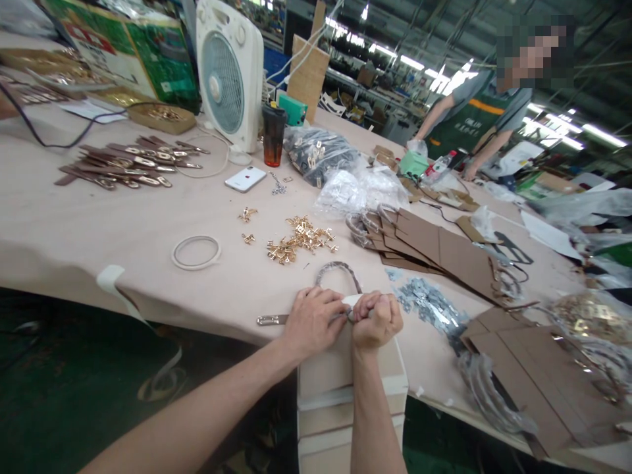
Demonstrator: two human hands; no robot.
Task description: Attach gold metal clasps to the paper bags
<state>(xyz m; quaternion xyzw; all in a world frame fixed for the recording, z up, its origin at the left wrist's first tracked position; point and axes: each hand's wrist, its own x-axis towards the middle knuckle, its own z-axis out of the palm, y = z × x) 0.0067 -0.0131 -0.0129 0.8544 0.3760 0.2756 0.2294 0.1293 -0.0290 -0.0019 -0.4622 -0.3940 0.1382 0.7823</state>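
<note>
At the table's front edge, my left hand [316, 320] lies over a bag panel, its fingers bent and pressed together at the panel's top. A strap with a metal buckle [270, 320] sticks out from beneath that hand. My right hand [376, 319] is closed in a fist against the left fingertips; whatever it grips is hidden. The cream inner side of the bag panel [326, 375] hangs over the edge below both hands. Just beyond them rises a plastic-wrapped handle [340, 268]. Gold metal fittings [301, 238] lie behind it, and flat silver plates [429, 303] lie to the right.
Brown bag panels [439, 247] are stacked at right, with more panels [548, 375] nearer. A tape roll [196, 253], phone [245, 178], dark cup [273, 135], fan [230, 79] and buckled straps [131, 163] occupy the left side. Across the table stands a person in an apron [469, 122].
</note>
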